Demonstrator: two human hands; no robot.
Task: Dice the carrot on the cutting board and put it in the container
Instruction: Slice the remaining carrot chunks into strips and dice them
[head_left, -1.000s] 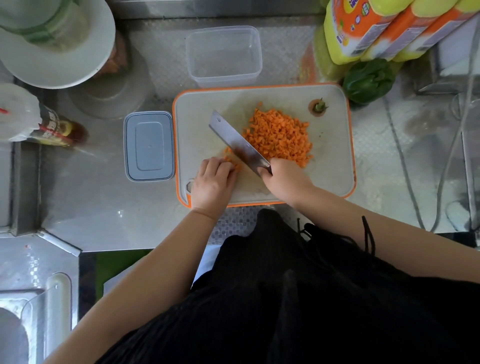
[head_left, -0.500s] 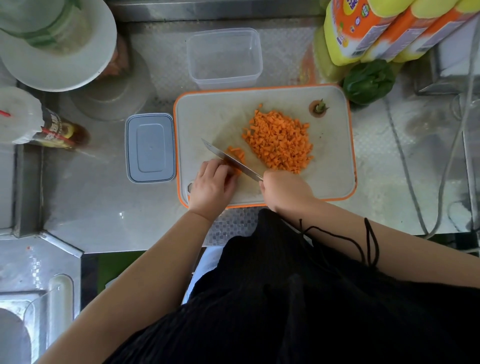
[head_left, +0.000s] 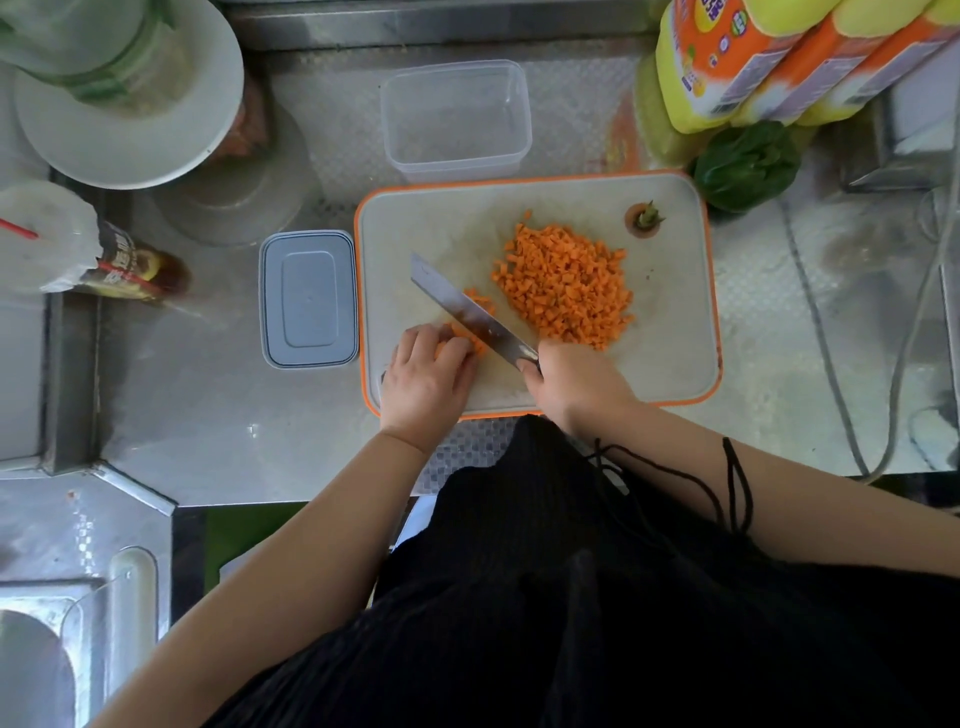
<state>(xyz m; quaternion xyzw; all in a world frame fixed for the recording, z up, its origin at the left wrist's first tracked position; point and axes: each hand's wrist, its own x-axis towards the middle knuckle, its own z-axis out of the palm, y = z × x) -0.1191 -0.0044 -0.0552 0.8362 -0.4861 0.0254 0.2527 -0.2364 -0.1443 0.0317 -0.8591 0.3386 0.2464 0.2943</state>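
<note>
- The right hand (head_left: 574, 382) grips the knife (head_left: 470, 312); its blade runs diagonally, tip toward the board's far left.
- The left hand (head_left: 426, 376), fingers curled, holds carrot strips (head_left: 465, 335) against the blade.
- Diced carrot (head_left: 566, 286) is heaped mid cutting board (head_left: 670, 332).
- The container (head_left: 457, 119) stands just beyond the board.

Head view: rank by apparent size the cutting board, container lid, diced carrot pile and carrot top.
1. cutting board
2. diced carrot pile and container lid: too alike to rank
3. carrot top

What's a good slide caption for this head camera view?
Right hand slices with a knife while the left hand steadies carrot strips beside the diced pile; container waits empty.
</note>
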